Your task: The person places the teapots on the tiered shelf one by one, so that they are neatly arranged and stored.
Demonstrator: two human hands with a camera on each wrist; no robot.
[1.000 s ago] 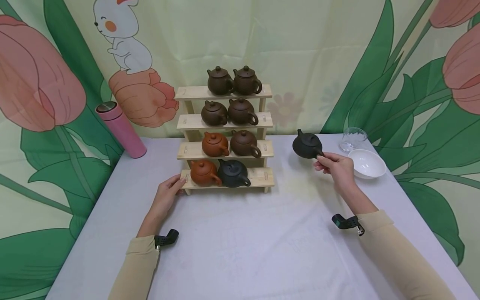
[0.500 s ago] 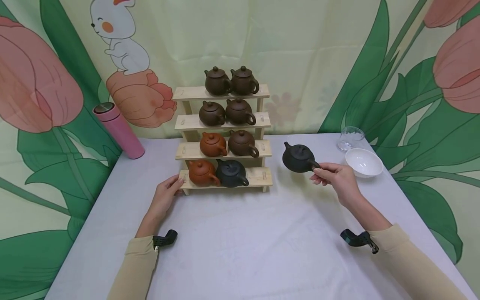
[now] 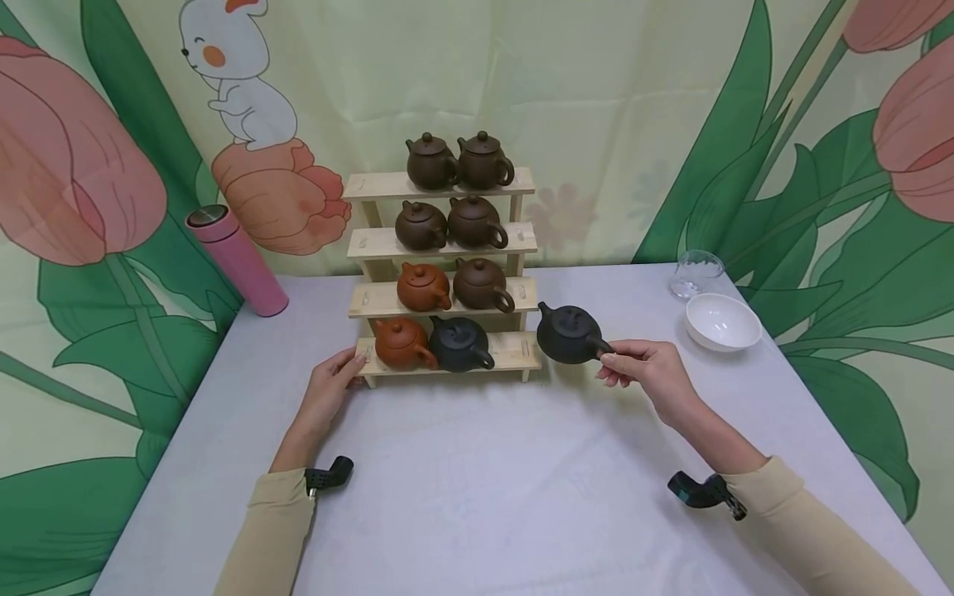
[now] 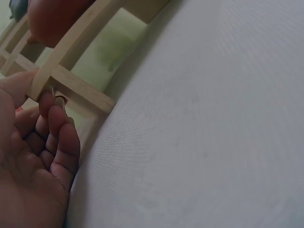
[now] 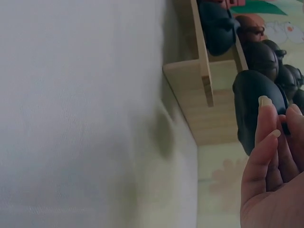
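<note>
My right hand (image 3: 647, 372) pinches the handle of a black teapot (image 3: 570, 335), held just off the right end of the bottom shelf, its spout toward the rack. In the right wrist view the teapot (image 5: 259, 107) is clear of the tablecloth. My left hand (image 3: 330, 389) grips the left end of the bottom board of a four-tier wooden rack (image 3: 514, 354); the left wrist view shows thumb above and fingertips below the board (image 4: 71, 40). On that shelf sit an orange-brown teapot (image 3: 402, 342) and another black teapot (image 3: 460, 344), side by side.
Upper tiers bear another orange-brown teapot (image 3: 423, 286) and several dark brown teapots (image 3: 477, 222). A pink thermos (image 3: 240, 263) stands at the back left. At the back right are a glass cup (image 3: 696, 273) and a white bowl (image 3: 723, 323). A printed curtain (image 3: 596, 124) hangs behind.
My right hand has carried the black teapot leftward and nearer, from beside the glass and bowl to the bottom shelf's right end. My left hand keeps its grip on the rack.
</note>
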